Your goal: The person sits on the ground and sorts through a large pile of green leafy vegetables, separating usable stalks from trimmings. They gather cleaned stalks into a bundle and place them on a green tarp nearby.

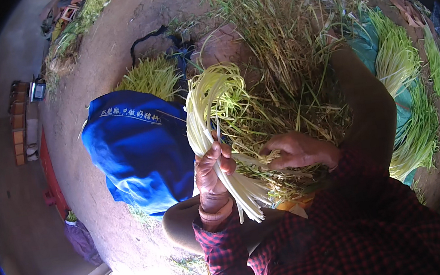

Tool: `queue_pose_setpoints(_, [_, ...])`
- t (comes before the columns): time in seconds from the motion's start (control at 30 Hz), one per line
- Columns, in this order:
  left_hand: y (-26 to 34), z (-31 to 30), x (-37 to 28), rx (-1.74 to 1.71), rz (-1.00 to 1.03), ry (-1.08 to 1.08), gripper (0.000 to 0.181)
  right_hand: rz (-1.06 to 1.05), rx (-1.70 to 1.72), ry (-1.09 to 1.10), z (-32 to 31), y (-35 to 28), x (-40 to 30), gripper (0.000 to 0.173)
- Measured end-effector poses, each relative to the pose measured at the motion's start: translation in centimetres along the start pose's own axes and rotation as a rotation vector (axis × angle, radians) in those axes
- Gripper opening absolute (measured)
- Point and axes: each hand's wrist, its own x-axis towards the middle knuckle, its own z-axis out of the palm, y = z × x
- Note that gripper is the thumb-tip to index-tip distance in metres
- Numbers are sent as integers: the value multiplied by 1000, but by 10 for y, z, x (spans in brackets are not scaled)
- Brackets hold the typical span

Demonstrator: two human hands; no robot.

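A bundle of pale yellow-green leafy stalks, perhaps garlic chives (200, 111), is gripped around its lower part by my left hand (213, 167). Its white ends point down to the right, and its limp tops curl over above the fist. My right hand (298, 150) is to the right of the bundle, its fingers bent around some withered yellowish leaves at the edge of a heap of dry and green plant waste (289, 67). Left of the bundle, a blue cloth with white writing (139, 147) covers something beside my leg.
More yellow-green stalks (151, 78) lie behind the blue cloth. At the right, piles of green stalks (412, 126) rest on a teal sheet (403, 104). A brown wooden rack (19, 121) and a small device with a screen (38, 90) stand far left. A purple sack (80, 241) lies lower left.
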Motion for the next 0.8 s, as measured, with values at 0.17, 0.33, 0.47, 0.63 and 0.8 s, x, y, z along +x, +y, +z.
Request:
queue_pose_setpoints(0.17, [-2,-2,2,-6,-11,13,27,90,236,-129,26,2,0,29])
queue_pose_setpoints(0.33, [-4,0,1,-11,-31,26,27,-34,48,270,39,10,-5,26])
queue_pose_setpoints(0.47, [-6,0,2,-27,-48,-11,26,-139,23,281,37,10,4,22])
queue_pose_setpoints(0.63, [-3,0,1,12,-37,-1,25,-195,41,124,38,17,10,21])
queue_pose_setpoints(0.8, [-2,3,6,42,65,36,24,172,381,67,12,13,4,15])
